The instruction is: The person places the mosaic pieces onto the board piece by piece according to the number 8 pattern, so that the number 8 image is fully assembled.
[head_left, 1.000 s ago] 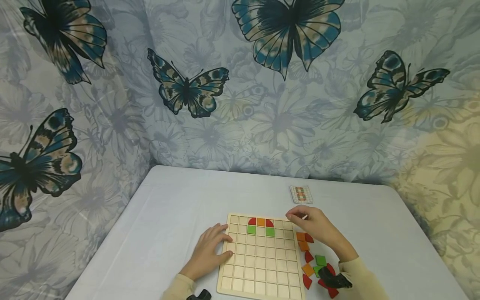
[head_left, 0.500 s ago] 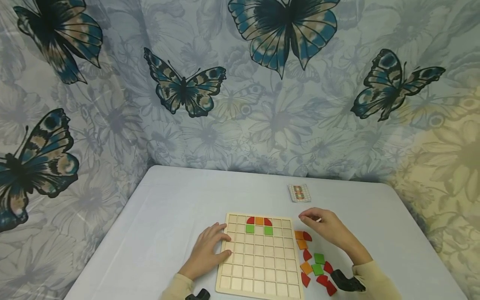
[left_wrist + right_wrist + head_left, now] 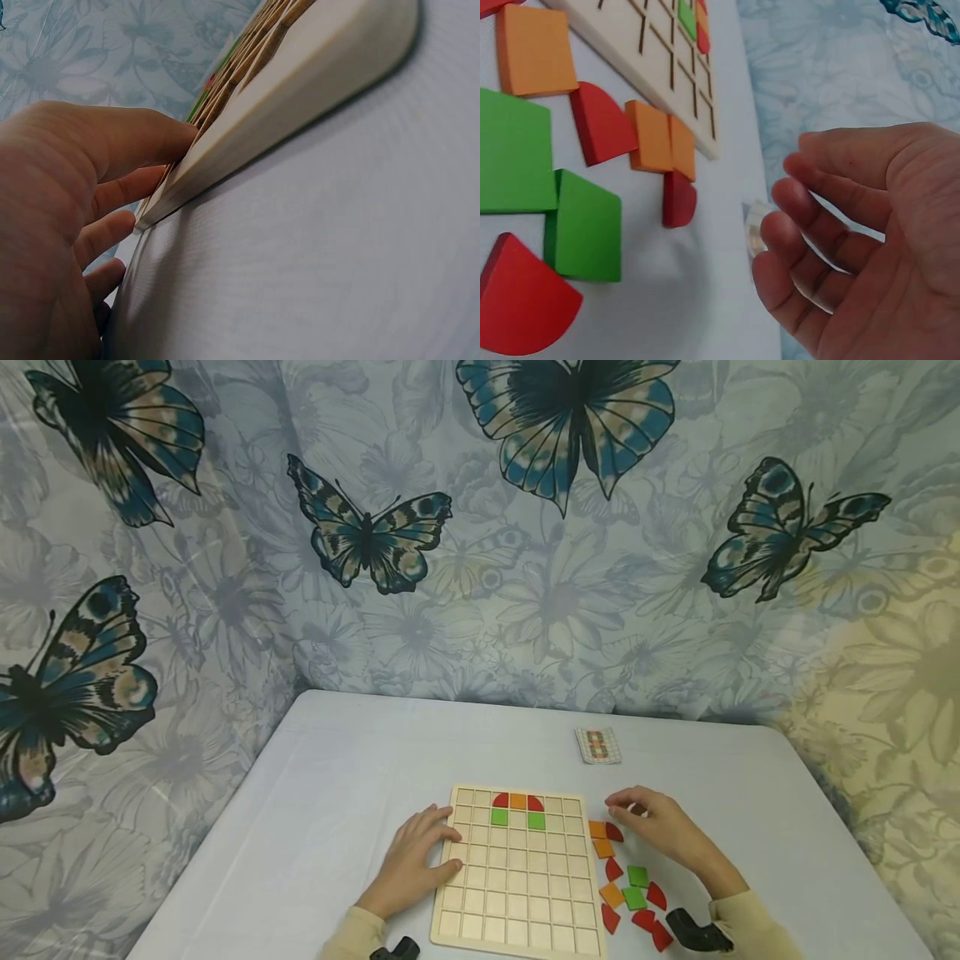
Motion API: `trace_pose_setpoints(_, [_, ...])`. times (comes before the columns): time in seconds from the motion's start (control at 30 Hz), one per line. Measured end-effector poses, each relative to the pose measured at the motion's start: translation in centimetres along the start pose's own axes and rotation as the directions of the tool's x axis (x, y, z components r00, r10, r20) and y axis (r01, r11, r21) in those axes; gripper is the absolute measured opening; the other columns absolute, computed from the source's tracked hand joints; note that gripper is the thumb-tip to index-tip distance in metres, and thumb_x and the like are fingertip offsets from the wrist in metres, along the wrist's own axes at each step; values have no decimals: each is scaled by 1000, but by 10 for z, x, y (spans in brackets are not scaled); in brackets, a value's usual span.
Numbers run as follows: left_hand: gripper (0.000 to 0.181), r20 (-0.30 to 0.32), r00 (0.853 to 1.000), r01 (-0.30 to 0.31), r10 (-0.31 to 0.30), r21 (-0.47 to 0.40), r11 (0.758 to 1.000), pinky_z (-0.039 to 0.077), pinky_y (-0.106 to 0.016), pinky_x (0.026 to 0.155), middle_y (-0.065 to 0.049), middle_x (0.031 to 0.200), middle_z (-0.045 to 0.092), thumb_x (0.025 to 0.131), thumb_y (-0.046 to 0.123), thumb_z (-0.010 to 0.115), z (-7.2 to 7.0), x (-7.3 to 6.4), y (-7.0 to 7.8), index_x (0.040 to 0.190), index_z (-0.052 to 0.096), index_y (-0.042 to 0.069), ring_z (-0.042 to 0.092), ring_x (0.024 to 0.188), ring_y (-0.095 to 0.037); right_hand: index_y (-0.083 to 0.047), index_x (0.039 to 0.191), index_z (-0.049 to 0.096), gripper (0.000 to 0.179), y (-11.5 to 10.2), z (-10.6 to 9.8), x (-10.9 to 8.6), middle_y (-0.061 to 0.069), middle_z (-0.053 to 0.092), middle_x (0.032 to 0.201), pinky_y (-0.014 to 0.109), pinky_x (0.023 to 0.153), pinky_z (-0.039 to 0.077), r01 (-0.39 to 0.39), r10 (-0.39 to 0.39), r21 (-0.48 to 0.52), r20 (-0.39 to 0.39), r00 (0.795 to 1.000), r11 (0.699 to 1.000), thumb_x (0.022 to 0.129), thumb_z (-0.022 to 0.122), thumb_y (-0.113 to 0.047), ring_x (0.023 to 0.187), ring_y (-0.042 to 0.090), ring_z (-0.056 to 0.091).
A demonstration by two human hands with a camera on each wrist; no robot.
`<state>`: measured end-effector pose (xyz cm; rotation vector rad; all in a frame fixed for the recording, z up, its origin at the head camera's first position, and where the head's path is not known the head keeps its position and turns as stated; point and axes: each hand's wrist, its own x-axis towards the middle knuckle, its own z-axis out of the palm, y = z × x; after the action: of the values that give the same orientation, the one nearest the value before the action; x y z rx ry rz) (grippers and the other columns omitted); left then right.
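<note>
A wooden grid board (image 3: 517, 883) lies on the white table. Near its far edge sit an orange square (image 3: 518, 802) between two red quarter-circles, and two green squares, one of them a green tile (image 3: 536, 820), in the row below. My left hand (image 3: 412, 864) rests against the board's left edge, thumb and fingertips touching the rim. Beyond the board's far right corner hovers my right hand (image 3: 663, 828), loosely curled and holding nothing, as the right wrist view confirms. The closest loose pieces to it are a red quarter-circle (image 3: 614, 832) and an orange square (image 3: 597, 830).
Right of the board lie more loose pieces: green squares like this green block (image 3: 585, 229), an orange block (image 3: 536, 49) and several red quarter-circles. A pattern card (image 3: 598, 746) lies behind the board. Butterfly-printed cloth (image 3: 450, 635) hangs behind the table.
My right hand has drawn away from the board's far right corner, to the right and slightly toward me. The left hand keeps its place, and the pieces on the board are unchanged.
</note>
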<state>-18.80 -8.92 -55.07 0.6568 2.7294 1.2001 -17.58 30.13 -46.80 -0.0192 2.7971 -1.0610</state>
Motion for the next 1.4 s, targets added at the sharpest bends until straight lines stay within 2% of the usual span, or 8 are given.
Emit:
trace_pose_setpoints(0.2, [27,11,1000,-4,4,5,1000,18,-68,123,-2,158,44,87,32,76,4,-7,-5,111,64,30,29,153,-36,-4,120,69,26,12,12,-3,5,68,107,23,63,48,-28,28,-3,57,998,1000,100,62,-18,85,14,53])
trace_pose_setpoints(0.37, [27,-8,1000,-23,23,5,1000,19,-69,122,-2,157,45,87,33,76,5,-8,-7,111,63,31,30,152,-36,-4,119,70,24,18,16,-6,5,67,106,25,69,50,14,-11,-52,52,999,999,97,63,-10,85,14,53])
trace_pose_setpoints(0.47, [28,-1,1000,-21,21,-5,1000,18,-68,123,-1,158,44,87,33,76,4,-6,-6,112,63,31,29,153,-35,-6,121,69,26,22,17,-8,2,66,104,25,72,51,34,-28,-90,64,998,995,96,65,-11,86,13,53])
trace_pose_setpoints(0.57, [28,4,1000,-18,19,-2,1000,17,-67,124,0,159,43,87,33,75,3,-3,-5,113,63,31,28,154,-35,-6,125,68,30,25,18,-7,1,62,100,23,69,48,45,-38,-100,72,997,994,95,67,-13,84,11,50])
trace_pose_setpoints(0.77, [27,-11,1000,-16,16,4,1000,17,-65,124,-1,158,44,87,32,76,-1,1,-2,111,64,30,29,153,-34,-10,127,69,34,28,24,-5,0,58,100,21,63,41,44,-40,-113,40,998,993,93,69,-11,78,9,44])
trace_pose_setpoints(0.87, [27,-5,1000,-7,7,-5,1000,16,-66,124,0,158,44,86,32,76,-1,1,-2,111,65,30,29,154,-34,-11,124,68,33,27,27,-6,0,58,100,21,63,41,30,-27,-131,24,999,991,91,72,-12,79,11,45])
trace_pose_setpoints(1.13, [28,-10,1000,-9,9,-11,1000,15,-64,125,1,159,43,86,32,76,4,4,-3,112,64,31,28,154,-32,-10,111,60,20,24,18,-8,1,60,93,22,63,46,-49,50,-56,19,999,997,93,69,-11,81,16,50])
trace_pose_setpoints(1.4, [27,-4,1000,2,-2,1,1000,16,-65,124,1,159,44,86,31,77,3,2,-5,110,64,31,28,154,-34,-6,125,65,29,21,14,-4,6,68,104,21,65,51,23,-22,16,-43,999,1000,96,65,-9,82,12,58])
